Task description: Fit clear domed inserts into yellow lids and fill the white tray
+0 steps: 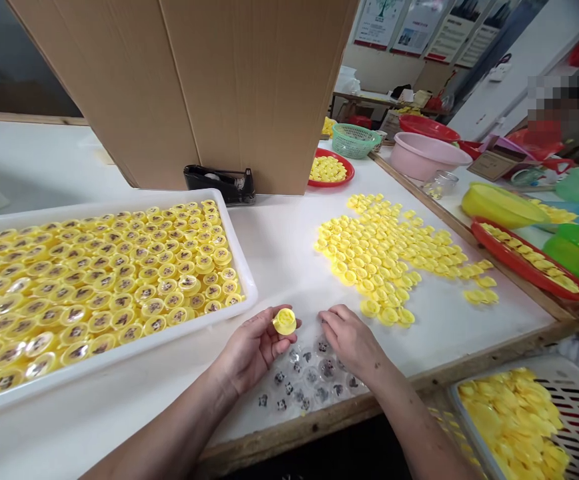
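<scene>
Two hands work at the near corner of a long white plastic tray (pixel 119 208) packed with round yellow capsules showing dark printed centres (pixel 119 287). Left hand (pixel 252 350), palm up, fingers curled, pinches one round yellow plastic cap (pixel 285 321) just beside the tray's corner. Right hand (pixel 352 340), palm down, fingers loosely curled, lies over scattered clear plastic domes with small black-and-white figures (pixel 309 383), right of the tray; whether it pinches anything, cannot tell. Farther right of the tray, loose yellow plastic caps (pixel 384 260) spread across the white table (pixel 269 233). Beyond the tray, a red plate (pixel 350 172) holds more.
</scene>
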`<state>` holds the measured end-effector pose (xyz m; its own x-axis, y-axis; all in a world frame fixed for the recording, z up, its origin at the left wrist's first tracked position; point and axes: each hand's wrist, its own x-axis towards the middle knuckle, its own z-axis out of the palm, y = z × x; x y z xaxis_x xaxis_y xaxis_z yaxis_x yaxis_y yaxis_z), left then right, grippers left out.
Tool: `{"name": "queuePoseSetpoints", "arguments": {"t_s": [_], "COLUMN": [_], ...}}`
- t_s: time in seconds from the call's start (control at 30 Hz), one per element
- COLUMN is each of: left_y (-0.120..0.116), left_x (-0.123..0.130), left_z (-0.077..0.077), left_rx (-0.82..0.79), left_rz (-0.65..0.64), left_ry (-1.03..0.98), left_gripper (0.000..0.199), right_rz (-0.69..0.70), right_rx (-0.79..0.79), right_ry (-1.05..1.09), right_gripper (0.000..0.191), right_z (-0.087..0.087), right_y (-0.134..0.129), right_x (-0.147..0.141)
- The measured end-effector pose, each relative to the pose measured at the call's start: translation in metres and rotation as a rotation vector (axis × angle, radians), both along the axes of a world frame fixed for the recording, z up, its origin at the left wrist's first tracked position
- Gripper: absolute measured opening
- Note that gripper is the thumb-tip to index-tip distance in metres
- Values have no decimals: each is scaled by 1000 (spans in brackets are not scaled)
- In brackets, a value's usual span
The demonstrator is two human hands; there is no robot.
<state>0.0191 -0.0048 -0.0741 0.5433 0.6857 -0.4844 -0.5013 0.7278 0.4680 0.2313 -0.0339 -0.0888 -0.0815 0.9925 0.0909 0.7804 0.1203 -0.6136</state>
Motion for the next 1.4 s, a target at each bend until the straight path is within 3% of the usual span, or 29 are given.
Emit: {"name": "queuePoseSetpoints", "arguments": {"t_s": [0.2,0.43,0.57,0.83,1.1,1.3,1.4], "left_y": [-2,-6,-8,-8,-10,-11,-12], "left_x": [0,3,3,1,2,2,3], "left_z": [-3,-5,-2,5,2,1,0], "left_rx": [119,250,324,344,284,351,341], "left_rz": [-62,-94,-127,-147,-130,-154,-150], "left_ry": [76,167,125,39,124,168,157], "left_gripper": [29,34,35,42,44,37,36], "right_rz": [-176,-128,-92,-58,105,268,284], "right_rx": [-98,-302,-392,-238,17,87,76], "right_ry": [315,830,1080,788,220,124,150], "right_gripper": [24,27,23,19,19,35,34], "right_z": [-5,28,31,34,56,67,68], "right_y": [3,-7,-8,-13,-16,-17,-19], "right_x": [5,-20,-41,-50,-51,-49,-50]}}
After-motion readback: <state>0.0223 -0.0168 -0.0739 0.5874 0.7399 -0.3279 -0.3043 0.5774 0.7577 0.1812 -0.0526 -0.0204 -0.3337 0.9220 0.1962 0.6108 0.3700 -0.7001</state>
